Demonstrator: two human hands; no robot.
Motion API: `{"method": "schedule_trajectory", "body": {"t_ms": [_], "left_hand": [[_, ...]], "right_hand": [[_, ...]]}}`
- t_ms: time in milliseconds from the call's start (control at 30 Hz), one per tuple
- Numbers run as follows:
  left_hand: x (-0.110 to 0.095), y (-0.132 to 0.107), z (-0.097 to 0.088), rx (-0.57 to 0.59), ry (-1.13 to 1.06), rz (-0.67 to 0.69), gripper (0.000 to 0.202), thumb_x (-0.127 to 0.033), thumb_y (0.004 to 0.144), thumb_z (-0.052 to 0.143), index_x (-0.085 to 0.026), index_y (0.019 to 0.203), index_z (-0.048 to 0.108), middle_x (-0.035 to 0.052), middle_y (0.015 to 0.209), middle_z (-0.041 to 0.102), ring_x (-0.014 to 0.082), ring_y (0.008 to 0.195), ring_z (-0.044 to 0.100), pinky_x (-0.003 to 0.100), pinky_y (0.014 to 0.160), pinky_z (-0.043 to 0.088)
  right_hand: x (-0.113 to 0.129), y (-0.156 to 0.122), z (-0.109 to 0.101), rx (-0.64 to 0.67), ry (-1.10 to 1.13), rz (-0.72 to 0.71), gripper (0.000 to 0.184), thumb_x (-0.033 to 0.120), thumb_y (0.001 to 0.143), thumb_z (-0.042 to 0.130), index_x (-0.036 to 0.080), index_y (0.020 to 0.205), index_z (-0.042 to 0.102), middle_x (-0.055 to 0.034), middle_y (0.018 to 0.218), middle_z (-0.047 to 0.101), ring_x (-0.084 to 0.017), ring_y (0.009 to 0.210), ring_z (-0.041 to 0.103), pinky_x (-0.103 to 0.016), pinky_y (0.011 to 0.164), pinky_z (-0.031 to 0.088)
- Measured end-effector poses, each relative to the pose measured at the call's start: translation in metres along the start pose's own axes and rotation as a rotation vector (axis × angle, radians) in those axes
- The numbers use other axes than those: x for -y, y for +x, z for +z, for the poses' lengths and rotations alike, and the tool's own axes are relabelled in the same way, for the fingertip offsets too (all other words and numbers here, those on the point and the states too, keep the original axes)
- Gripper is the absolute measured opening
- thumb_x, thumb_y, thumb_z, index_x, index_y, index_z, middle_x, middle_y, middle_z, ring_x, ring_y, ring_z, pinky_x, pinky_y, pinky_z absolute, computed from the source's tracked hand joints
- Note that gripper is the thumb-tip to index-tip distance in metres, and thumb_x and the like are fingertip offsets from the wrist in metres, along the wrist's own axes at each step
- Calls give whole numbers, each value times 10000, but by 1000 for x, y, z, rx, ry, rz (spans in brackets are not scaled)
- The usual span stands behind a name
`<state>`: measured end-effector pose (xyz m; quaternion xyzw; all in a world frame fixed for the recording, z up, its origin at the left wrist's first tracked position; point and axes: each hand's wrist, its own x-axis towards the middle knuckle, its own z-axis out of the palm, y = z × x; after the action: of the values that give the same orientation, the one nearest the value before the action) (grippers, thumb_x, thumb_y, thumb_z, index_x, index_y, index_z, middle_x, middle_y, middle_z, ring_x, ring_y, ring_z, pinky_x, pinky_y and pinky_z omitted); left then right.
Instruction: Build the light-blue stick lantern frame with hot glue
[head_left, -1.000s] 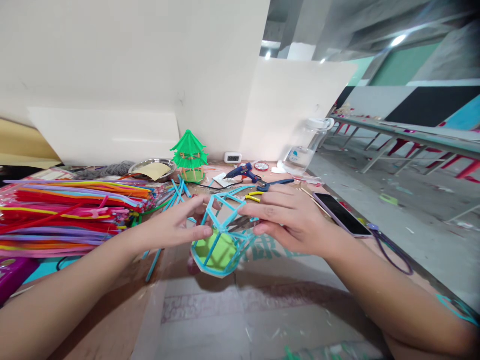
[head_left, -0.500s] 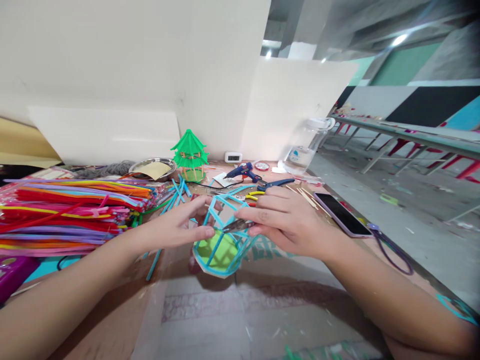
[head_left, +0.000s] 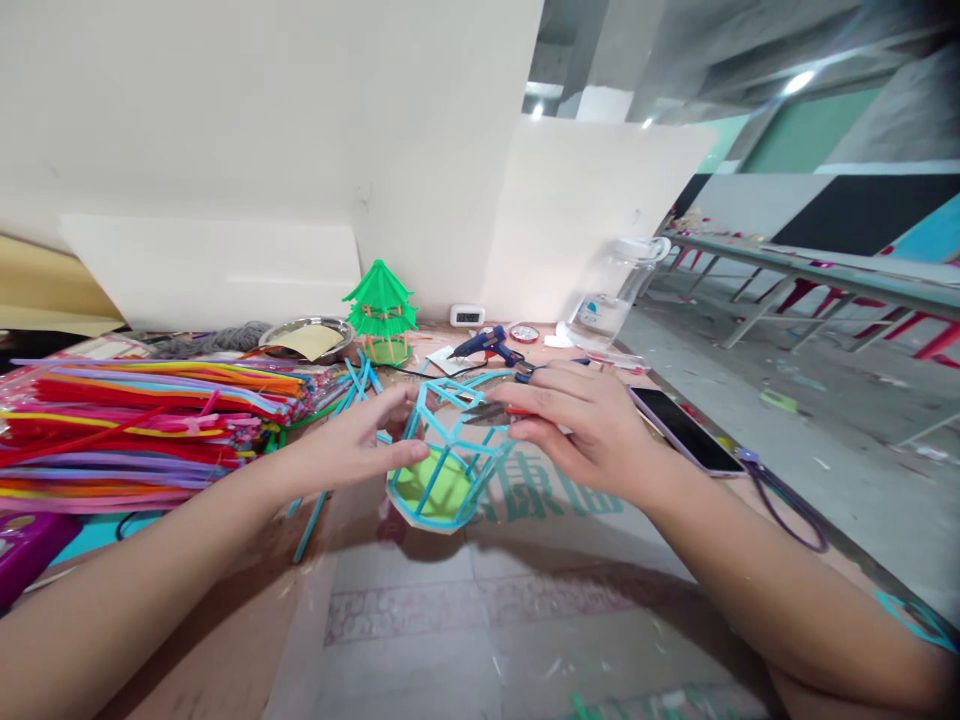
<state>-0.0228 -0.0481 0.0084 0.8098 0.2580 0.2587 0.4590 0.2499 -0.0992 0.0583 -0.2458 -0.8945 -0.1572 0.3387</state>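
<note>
Over the middle of the desk (head_left: 450, 630), the left hand (head_left: 360, 445) lies open with its fingers stretched, the thumb tip against the lower left edge and the forefinger tip against an upper strut of a small cage-like frame of light-blue straws on a green many-sided base (head_left: 442, 470). From the other side the right hand (head_left: 581, 425) is closed around a small grey-tipped tool with a red part at the grip (head_left: 495, 411), whose tip reaches into the top of the frame; its exact kind cannot be made out. The frame sits between the two hands with its base low and toward the person, its long axis rising from that base up and away toward the white wall. Loose light-blue straw pieces (head_left: 358, 385) lie just behind the left hand, and a thick bundle of many-coloured sticks in clear wrap (head_left: 142, 420) fills the desk's left side. Farther back stand a green paper pagoda model (head_left: 380, 308) and a blue glue gun (head_left: 487, 345). A dark smartphone (head_left: 686, 428) lies near the right wrist.
</note>
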Motion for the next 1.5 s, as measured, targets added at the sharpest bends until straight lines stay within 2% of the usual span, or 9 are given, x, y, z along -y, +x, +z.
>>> {"method": "schedule_trajectory", "body": {"t_ms": [400, 667, 1033, 1200, 1367, 1500], "left_hand": [[-3, 1, 1, -132, 116, -4, 549, -430, 883, 623, -214, 1351, 431, 99, 1371, 543, 266, 1204, 555, 391, 1001, 476], [-7, 0, 0, -139, 202, 6, 523, -450, 893, 600, -205, 1328, 447, 103, 1334, 558, 263, 1167, 562, 388, 976, 473], [-8, 0, 3, -149, 146, -17, 531, -445, 875, 617, -223, 1327, 447, 92, 1358, 561, 260, 1150, 591, 382, 970, 488], [-14, 2, 3, -247, 184, -58, 505, -482, 869, 611, -214, 1268, 458, 76, 1200, 661, 252, 1049, 644, 375, 890, 519], [-18, 3, 5, -357, 273, -93, 534, -521, 841, 623, -202, 1242, 473, 87, 1189, 667, 279, 1074, 637, 394, 886, 517], [-17, 3, 6, -388, 297, -108, 517, -535, 844, 609, -210, 1229, 493, 75, 1105, 689, 262, 947, 674, 379, 796, 533]], "right_hand": [[1, 1, 0, 51, -10, -31, 280, 306, 972, 519, 112, 1116, 659, -41, 762, 616, -160, 720, 535, -294, 700, 427], [1, 0, 3, 45, 10, -32, 295, 335, 982, 492, 126, 1111, 655, -37, 749, 616, -165, 725, 557, -296, 675, 428], [2, 1, 2, 14, -10, -53, 237, 288, 968, 525, 129, 1073, 666, -22, 705, 603, -154, 689, 538, -290, 670, 417], [0, -1, 2, -9, -117, -44, 253, 303, 960, 538, 121, 1092, 654, -43, 758, 630, -167, 734, 566, -297, 676, 429], [0, -3, 6, 6, -235, -41, 246, 306, 961, 530, 134, 1087, 650, -46, 760, 632, -182, 748, 553, -329, 758, 455], [2, -3, 7, -4, -304, -41, 233, 283, 950, 543, 130, 1093, 645, -48, 757, 629, -194, 757, 552, -328, 728, 454]]}}
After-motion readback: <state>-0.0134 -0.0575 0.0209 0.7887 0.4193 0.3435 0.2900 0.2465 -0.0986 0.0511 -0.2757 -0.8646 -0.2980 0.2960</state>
